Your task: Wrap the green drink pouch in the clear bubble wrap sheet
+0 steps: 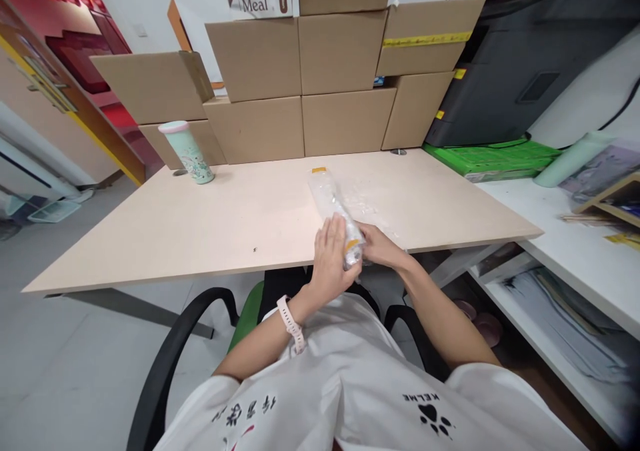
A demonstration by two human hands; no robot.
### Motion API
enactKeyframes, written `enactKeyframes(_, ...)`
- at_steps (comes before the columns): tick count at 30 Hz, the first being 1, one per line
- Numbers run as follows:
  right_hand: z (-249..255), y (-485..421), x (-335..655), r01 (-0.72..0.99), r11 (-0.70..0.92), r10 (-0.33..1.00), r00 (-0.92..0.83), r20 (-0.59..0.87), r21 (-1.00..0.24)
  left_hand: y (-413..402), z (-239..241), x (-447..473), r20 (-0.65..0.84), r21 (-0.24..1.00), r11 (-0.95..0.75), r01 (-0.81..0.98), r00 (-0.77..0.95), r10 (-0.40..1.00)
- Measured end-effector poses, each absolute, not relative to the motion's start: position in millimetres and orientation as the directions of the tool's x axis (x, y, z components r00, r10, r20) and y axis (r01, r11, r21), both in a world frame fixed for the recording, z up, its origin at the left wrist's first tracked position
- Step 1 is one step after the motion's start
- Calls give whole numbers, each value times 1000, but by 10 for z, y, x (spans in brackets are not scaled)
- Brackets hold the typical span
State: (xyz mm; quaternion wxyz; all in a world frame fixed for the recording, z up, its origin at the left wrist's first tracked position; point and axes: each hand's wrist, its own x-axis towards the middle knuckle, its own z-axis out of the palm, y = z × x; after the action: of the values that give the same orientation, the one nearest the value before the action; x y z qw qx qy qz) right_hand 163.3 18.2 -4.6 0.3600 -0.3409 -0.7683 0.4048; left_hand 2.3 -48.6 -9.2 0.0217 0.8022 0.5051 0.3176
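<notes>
A crinkled clear plastic wrap (329, 196), rolled into a long bundle with orange-yellow tape at its far end and near my fingers, lies over the table's front edge. My left hand (331, 258) is closed over the bundle's near end, fingers along its top and thumb at the bottom. On the bundle's right side, my right hand (381, 243) touches it; most of its fingers are hidden behind the plastic. What is inside the wrap, if anything, I cannot make out. More thin clear plastic spreads on the table to its right.
Cardboard boxes (265, 131) are stacked along the back of the pale wooden table (225, 224). A mint tumbler (187, 152) stands at the back left. At the right are a dark printer (510, 71), a green pack (493, 161) and a white shelf unit (530, 201).
</notes>
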Motion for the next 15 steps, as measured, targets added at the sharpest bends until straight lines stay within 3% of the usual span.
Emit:
enactKeyframes(2,-66,230,1711,227,408,827,-503,253,-884,-409,-55,129,446,269,-495,826,349,824)
enactKeyframes(6,-127,257,1895,318,396,860,-457,227,-861,-346,-38,303,409,225,-502,835,386,826)
enactKeyframes(12,-199,192,2174,595,552,833,-365,416,-583,-299,-79,452,357,170,-502,848,421,834)
enactKeyframes(15,-237,126,2302,652,547,828,-329,454,-524,-273,-120,504,361,158,-525,836,446,819)
